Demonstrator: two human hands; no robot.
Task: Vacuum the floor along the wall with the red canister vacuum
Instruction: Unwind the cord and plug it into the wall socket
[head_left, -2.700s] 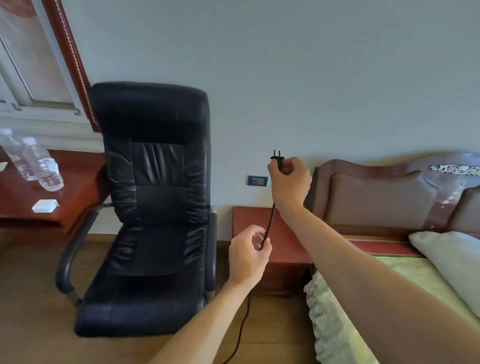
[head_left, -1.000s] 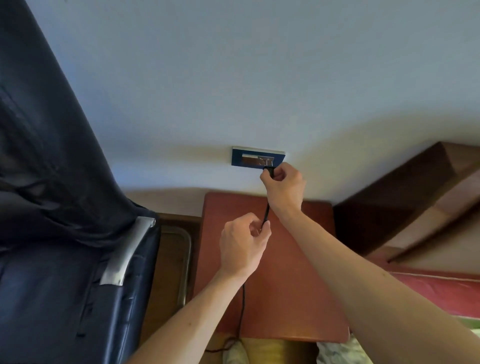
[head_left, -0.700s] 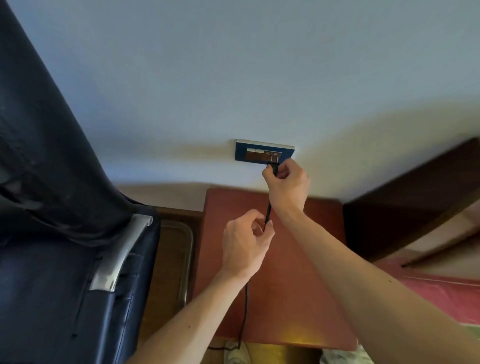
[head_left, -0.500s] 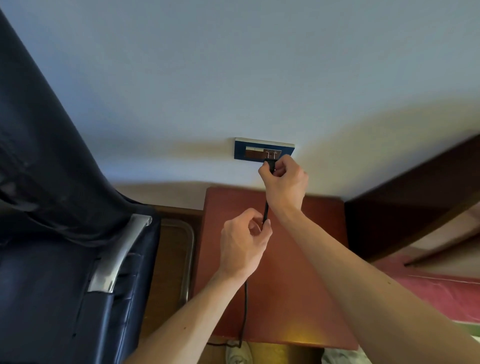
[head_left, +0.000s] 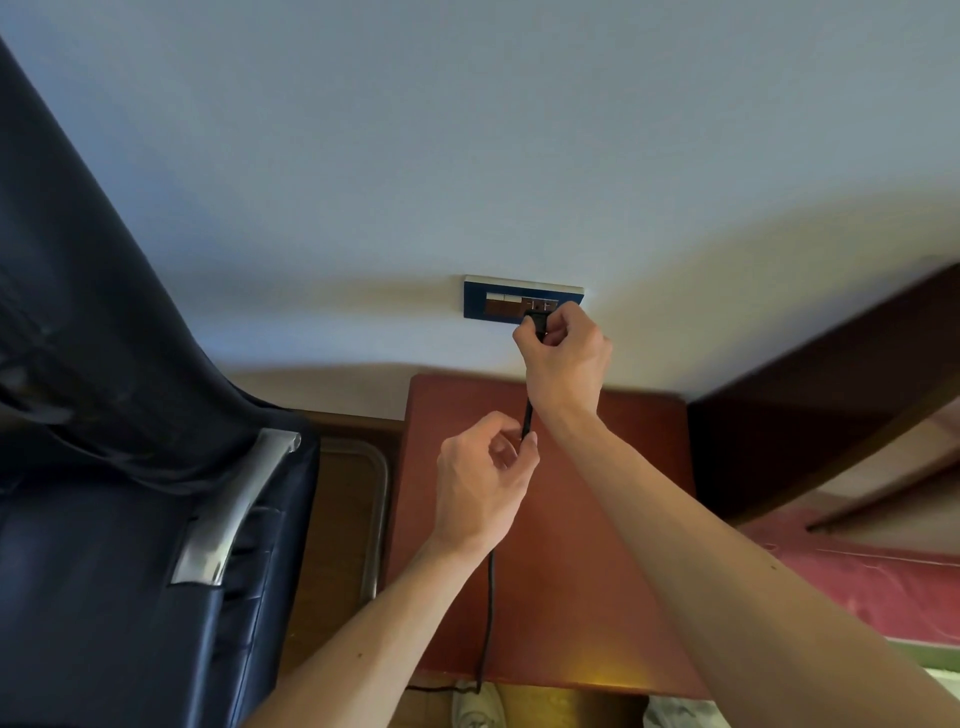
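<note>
Wall outlet (head_left: 475, 304) | right hand (head_left: 566, 361) holds plug (head_left: 537, 323) there | left hand (head_left: 478, 483) pinches cord (head_left: 489, 597) below

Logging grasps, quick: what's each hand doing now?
Left hand: pinching the black cord.
Right hand: gripping the plug at the wall socket.
</note>
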